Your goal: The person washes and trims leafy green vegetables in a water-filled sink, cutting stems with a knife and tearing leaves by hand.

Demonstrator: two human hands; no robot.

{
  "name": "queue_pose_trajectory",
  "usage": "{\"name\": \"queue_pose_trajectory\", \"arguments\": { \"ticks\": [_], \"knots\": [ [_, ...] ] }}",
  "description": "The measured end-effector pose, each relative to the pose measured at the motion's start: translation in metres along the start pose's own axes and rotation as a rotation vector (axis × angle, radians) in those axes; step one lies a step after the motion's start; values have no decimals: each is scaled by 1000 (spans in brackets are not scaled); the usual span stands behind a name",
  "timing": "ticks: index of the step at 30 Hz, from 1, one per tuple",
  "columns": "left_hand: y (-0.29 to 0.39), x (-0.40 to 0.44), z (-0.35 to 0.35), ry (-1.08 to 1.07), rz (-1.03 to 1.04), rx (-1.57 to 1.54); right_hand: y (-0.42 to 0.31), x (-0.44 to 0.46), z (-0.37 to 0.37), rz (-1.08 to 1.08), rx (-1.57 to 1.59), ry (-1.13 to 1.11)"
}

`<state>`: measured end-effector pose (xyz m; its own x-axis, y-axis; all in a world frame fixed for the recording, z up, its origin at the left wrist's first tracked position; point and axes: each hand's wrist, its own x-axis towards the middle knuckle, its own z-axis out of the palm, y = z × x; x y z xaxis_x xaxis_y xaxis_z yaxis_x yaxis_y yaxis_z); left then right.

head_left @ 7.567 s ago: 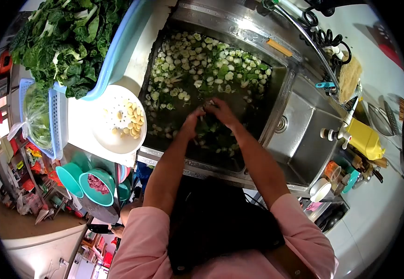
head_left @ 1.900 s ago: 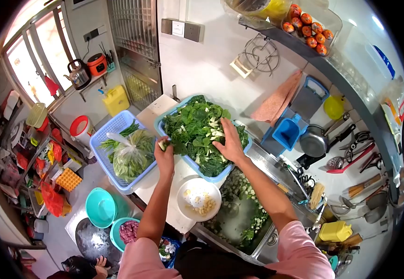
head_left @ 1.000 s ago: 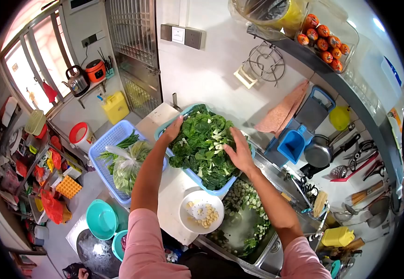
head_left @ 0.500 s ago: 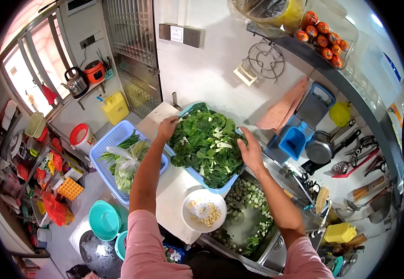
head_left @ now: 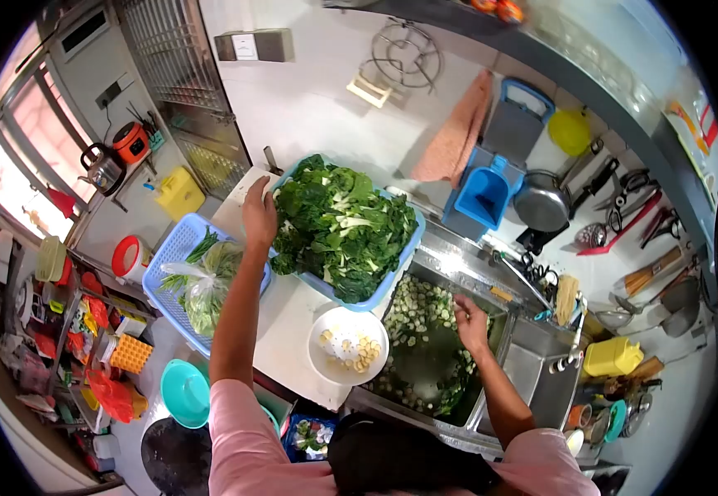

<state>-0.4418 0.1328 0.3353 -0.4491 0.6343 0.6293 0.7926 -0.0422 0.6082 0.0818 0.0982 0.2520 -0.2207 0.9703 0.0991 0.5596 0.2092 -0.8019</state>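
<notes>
A light blue basket [head_left: 415, 240] heaped with leafy greens [head_left: 338, 219] stands on the pale counter [head_left: 280, 326]. My left hand [head_left: 260, 217] is beside its left rim, fingers stretched out and nothing visible in them. Over the water in the sink [head_left: 425, 388], my right hand [head_left: 471, 322] hangs with its fingers apart, holding nothing I can see. Cut greens with pale stem ends float in that water. In front of the basket sits a white bowl [head_left: 319, 372] with peeled garlic cloves [head_left: 365, 351].
A lavender-blue basket [head_left: 164, 285] holds a bag of greens [head_left: 210, 298] at the left. Right of the sink are a metal drainboard [head_left: 524, 364], a faucet [head_left: 570, 360] and a yellow jug [head_left: 611, 359]. Pans and utensils hang on the wall. A teal basin [head_left: 185, 393] is lower left.
My right hand has left the basket's right side and moved down over the sink. My left hand stays near the left rim, its fingers shifted off it. The camera view has shifted.
</notes>
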Motion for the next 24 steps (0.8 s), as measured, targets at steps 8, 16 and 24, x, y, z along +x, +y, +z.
{"name": "queue_pose_trajectory", "arguments": {
  "ticks": [8, 16, 24],
  "knots": [
    [151, -37, 61, -206, 402, 459, 123, -64, -23, 164, -43, 13],
    [124, -46, 120, -618, 143, 838, 146, -80, -27, 246, 132, -36],
    [120, -41, 129, -628, 165, 898, 201, -55, -67, 287, -353, 78]
  ]
}}
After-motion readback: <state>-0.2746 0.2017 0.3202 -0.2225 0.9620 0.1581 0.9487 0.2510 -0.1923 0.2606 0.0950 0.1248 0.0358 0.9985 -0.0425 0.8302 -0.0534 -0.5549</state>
